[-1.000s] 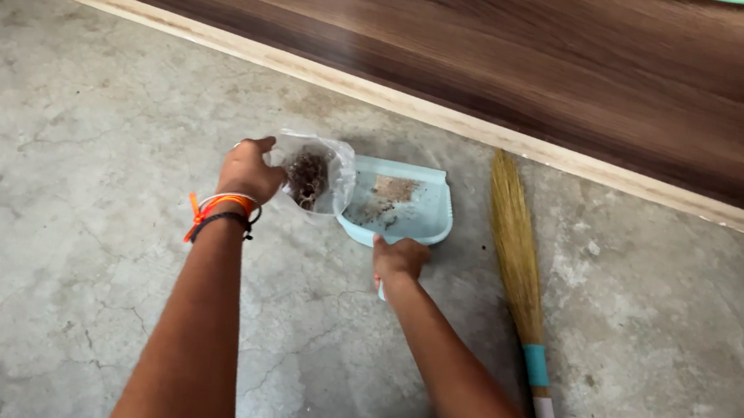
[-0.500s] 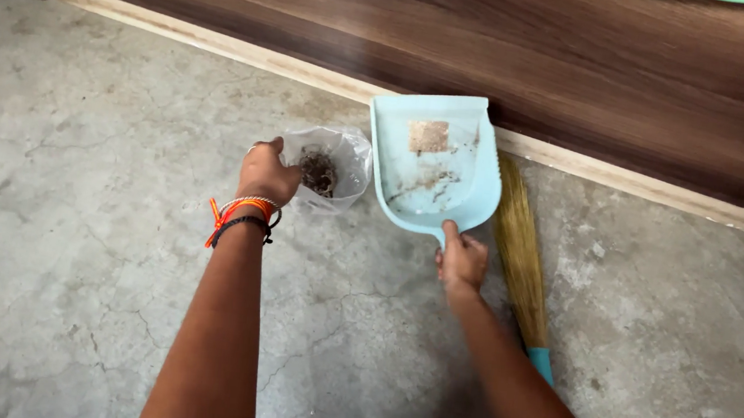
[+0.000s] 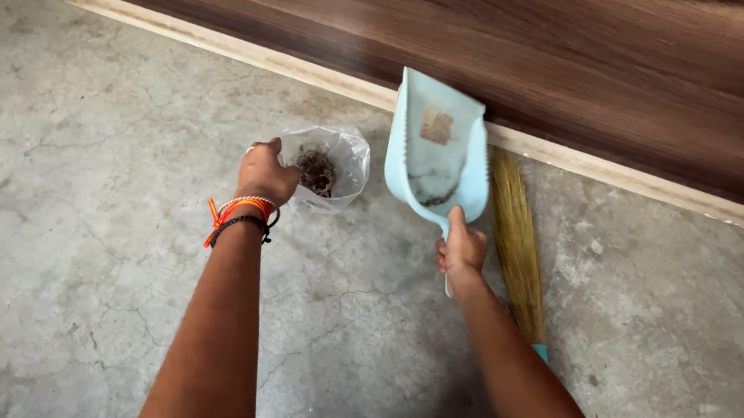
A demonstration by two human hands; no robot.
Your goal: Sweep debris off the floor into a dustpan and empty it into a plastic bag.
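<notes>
My left hand (image 3: 265,171) grips the rim of a clear plastic bag (image 3: 333,162) that stands open on the concrete floor, with dark dust and debris inside. My right hand (image 3: 463,248) holds the handle of a light blue dustpan (image 3: 437,147), lifted off the floor and tilted on edge beside the bag. A brown patch and grey dust cling to the pan's inner face. Orange and black bands circle my left wrist.
A grass broom (image 3: 517,243) with a teal and white handle lies on the floor right of the dustpan. A dark wooden panel (image 3: 586,66) with a pale lower edge runs across the back. The cracked grey concrete floor (image 3: 69,234) spreads to the left.
The dustpan rose from the floor, where it lay against the bag, and has turned up onto its edge to the right of the bag. My left hand kept hold of the bag.
</notes>
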